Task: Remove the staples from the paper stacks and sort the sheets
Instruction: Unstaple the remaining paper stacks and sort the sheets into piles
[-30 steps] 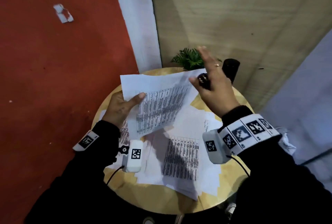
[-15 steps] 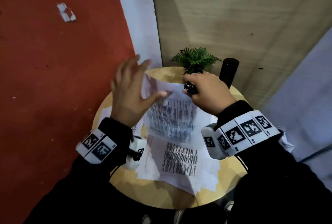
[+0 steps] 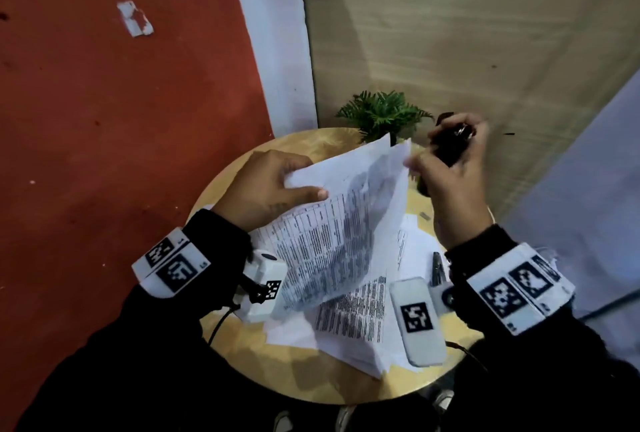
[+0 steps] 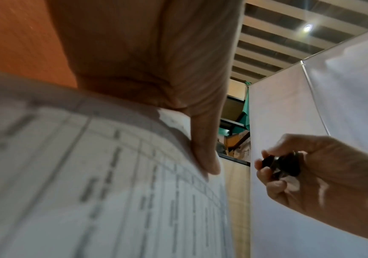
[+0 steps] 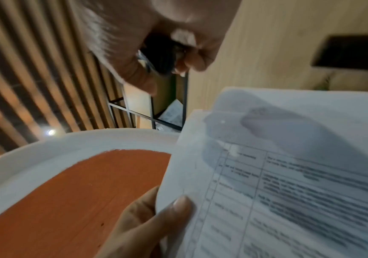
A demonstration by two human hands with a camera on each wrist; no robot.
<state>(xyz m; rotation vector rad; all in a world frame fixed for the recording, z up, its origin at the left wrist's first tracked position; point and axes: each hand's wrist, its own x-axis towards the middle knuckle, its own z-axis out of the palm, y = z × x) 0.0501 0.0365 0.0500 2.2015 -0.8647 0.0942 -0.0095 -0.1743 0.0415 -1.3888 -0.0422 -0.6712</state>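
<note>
My left hand grips the left edge of a few printed sheets, thumb on top, and holds them tilted above the table. Their far corners are fanned apart. My right hand is just right of those corners, fingers curled round a small black staple remover; its thumb is close to the top sheet's edge. The left wrist view shows my left hand on the sheets and the staple remover. In the right wrist view the staple remover is above the sheets.
A loose pile of printed pages covers the round wooden table. A small dark metal piece lies by my right wrist. A green plant stands at the table's far edge against the wall.
My left hand, raised with spread fingers half a second ago, now grips the sheets' left edge. My right hand has moved up and right with the staple remover, off the sheets.
</note>
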